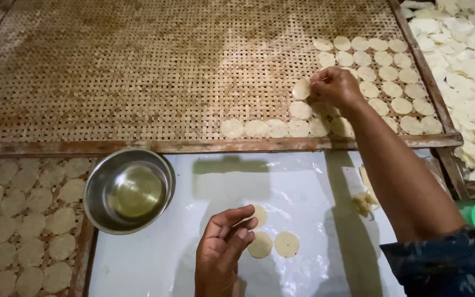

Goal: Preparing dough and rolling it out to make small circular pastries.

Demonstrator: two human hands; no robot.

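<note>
Head camera looks down on my right hand (333, 87), stretched out over the woven tray (138, 71), fingers pinched shut on a thin pale disc (302, 89) that hangs just left of my fingertips, above the gap at the left end of the rows of discs (380, 82) already laid there. My left hand (224, 247) is much nearer me, fingers loosely curled and holding nothing, tips touching one of three round discs on the white plastic sheet (155, 258). A steel bowl (129, 190) sits to its left, clear of both hands, with another filled tray (23, 220) beyond it.
</note>
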